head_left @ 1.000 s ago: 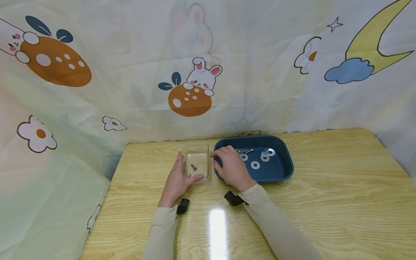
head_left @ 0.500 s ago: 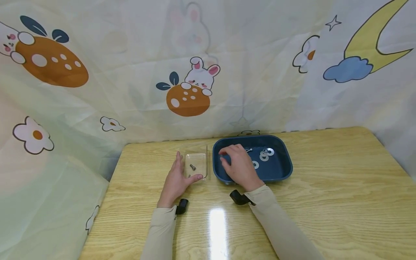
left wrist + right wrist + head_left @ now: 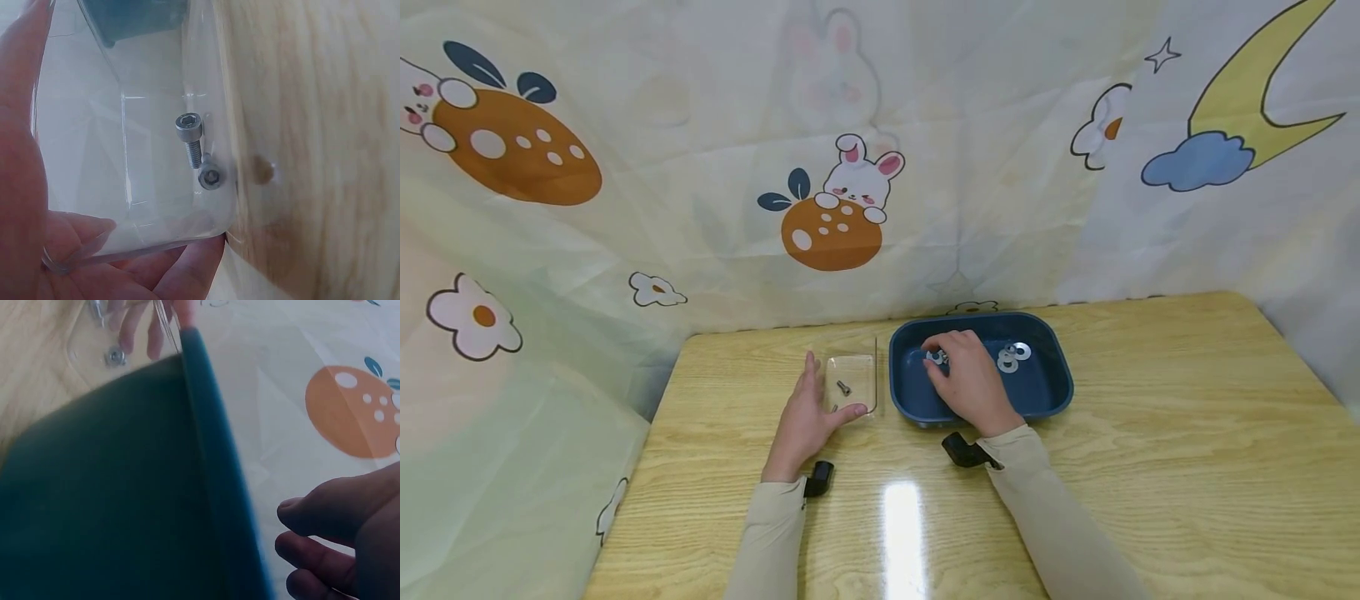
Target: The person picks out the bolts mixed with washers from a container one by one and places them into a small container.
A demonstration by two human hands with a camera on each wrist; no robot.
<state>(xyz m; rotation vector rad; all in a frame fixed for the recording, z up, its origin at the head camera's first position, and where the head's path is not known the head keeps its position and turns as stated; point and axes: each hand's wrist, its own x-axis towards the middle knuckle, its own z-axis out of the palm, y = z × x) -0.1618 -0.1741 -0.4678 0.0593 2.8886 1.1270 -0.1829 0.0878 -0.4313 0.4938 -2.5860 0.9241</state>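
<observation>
My left hand (image 3: 801,429) holds a clear plastic box (image 3: 854,367) on the table, fingers along its left side and thumb across its near side. Two hex socket screws (image 3: 189,128) lie inside, plain in the left wrist view. My right hand (image 3: 973,383) hovers over the left half of a dark blue tray (image 3: 1045,404), fingers loosely bent, thumb apart from them and nothing held between. Flat washers (image 3: 1008,362) lie in the tray, another washer (image 3: 934,357) beside the right fingertips. The right hand covers part of the tray.
The box and tray stand side by side on a wood-grain table (image 3: 1187,433), near its back edge. Behind hangs a pale curtain (image 3: 1000,208) printed with rabbits and flowers. A bright reflection lies on the table between the forearms.
My right hand has moved rightward from the gap beside the clear box to over the blue tray. The left hand stays on the box, and the screws inside lie as before.
</observation>
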